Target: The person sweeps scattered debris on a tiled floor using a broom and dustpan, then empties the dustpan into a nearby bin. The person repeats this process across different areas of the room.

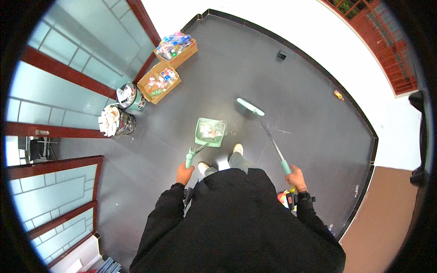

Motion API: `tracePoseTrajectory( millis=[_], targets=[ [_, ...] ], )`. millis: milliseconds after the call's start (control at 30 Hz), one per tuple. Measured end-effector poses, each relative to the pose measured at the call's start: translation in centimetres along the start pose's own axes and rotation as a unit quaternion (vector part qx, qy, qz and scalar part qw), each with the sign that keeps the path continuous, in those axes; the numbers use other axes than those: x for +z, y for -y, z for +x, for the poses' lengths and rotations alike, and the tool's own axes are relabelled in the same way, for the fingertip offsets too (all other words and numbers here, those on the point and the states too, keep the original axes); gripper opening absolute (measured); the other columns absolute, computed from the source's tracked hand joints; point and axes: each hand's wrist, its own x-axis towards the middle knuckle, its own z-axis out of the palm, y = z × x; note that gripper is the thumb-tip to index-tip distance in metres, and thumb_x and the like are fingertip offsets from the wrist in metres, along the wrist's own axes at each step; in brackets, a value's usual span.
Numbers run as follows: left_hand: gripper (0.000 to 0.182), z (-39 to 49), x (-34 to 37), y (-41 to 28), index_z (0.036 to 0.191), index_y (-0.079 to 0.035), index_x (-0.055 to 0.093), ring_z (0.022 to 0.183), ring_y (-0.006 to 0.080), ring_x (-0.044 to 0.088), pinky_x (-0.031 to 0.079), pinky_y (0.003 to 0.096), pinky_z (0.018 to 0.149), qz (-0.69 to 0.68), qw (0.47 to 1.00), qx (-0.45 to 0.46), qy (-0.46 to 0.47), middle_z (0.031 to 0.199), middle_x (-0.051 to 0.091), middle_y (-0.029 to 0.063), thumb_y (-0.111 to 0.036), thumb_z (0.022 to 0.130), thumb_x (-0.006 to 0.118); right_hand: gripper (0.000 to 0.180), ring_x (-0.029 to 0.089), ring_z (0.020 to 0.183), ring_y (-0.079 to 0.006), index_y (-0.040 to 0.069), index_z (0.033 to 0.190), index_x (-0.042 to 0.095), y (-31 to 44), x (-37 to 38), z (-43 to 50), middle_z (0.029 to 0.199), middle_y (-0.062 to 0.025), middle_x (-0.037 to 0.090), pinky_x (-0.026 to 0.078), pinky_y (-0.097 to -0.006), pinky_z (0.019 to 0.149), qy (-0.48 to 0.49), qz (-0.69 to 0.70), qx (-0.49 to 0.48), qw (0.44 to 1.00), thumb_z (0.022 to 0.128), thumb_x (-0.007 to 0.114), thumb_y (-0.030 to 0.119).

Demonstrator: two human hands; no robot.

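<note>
My left hand [185, 173] is closed around the top of the handle of a pale green long-handled dustpan [222, 141]. The pan stands on the dark tiled floor in front of my shoes and holds crumpled litter [210, 131]. In my right hand [297, 178] is the green grip of a broom [251, 106] with a metal stick. The broom's pale green head is ahead and to the right of the dustpan, apart from it; whether it touches the floor I cannot tell. A red, yellow and white package [283, 198] is partly hidden by my right forearm.
Two cardboard boxes of plastic bottles [153, 99] [187, 56] and two full waste bins [127, 123] [139, 102] stand at the left, beside frosted glass panels. A small black object [281, 55] and an orange bottle [338, 95] lie near the curved right wall.
</note>
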Motion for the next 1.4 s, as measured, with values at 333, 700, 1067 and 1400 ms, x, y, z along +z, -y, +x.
tracePoseTrajectory(
  millis=[333, 700, 1067, 1400],
  targets=[
    [0.027, -2.0, -3.6, -4.7, 0.078, 0.003, 0.056, 0.062, 0.0372, 0.054, 0.043, 0.0420, 0.060, 0.132, 0.987, 0.097, -0.008, 0.066, 0.056, 0.0220, -0.020, 0.066, 0.063, 0.023, 0.051, 0.044, -0.0182, -0.005, 0.089, 0.054, -1.1, -6.0, 10.4, 0.057, -0.0087, 0.053, 0.041, -0.0319, 0.039, -0.029, 0.233, 0.098, 0.967, 0.067, 0.053, 0.002],
    [0.029, -3.1, -3.6, -5.4, 0.077, 0.003, 0.057, 0.069, 0.0428, 0.057, 0.044, 0.0448, 0.061, 0.219, 0.973, 0.060, -0.029, 0.070, 0.058, 0.0245, -0.023, 0.066, 0.064, 0.028, 0.062, 0.054, -0.0272, -0.008, 0.095, 0.049, -7.5, 1.0, 18.9, 0.067, -0.0175, 0.061, 0.050, -0.0360, 0.050, 0.126, -0.062, 0.026, 0.990, 0.070, 0.052, 0.006],
    [0.030, -1.5, -7.2, 0.2, 0.082, 0.002, 0.060, 0.075, 0.0436, 0.058, 0.045, 0.0479, 0.067, 0.212, 0.970, 0.117, 0.027, 0.073, 0.060, 0.0246, -0.024, 0.067, 0.062, 0.066, 0.065, 0.061, -0.0295, -0.016, 0.125, 0.021, -0.6, 9.7, 3.7, 0.078, -0.0234, 0.062, 0.053, -0.0394, 0.053, 0.139, 0.018, 0.157, 0.978, 0.069, 0.049, 0.005],
    [0.028, 2.3, -6.5, 4.3, 0.082, 0.000, 0.059, 0.076, 0.0439, 0.057, 0.044, 0.0496, 0.068, 0.222, 0.956, 0.177, 0.079, 0.074, 0.060, 0.0243, -0.026, 0.069, 0.060, 0.056, 0.056, 0.103, -0.0433, -0.007, 0.117, 0.040, 0.9, 18.1, -4.5, 0.107, -0.0341, 0.056, 0.044, -0.0448, 0.086, 0.165, -0.119, 0.082, 0.976, 0.070, 0.052, 0.021]
  ],
)
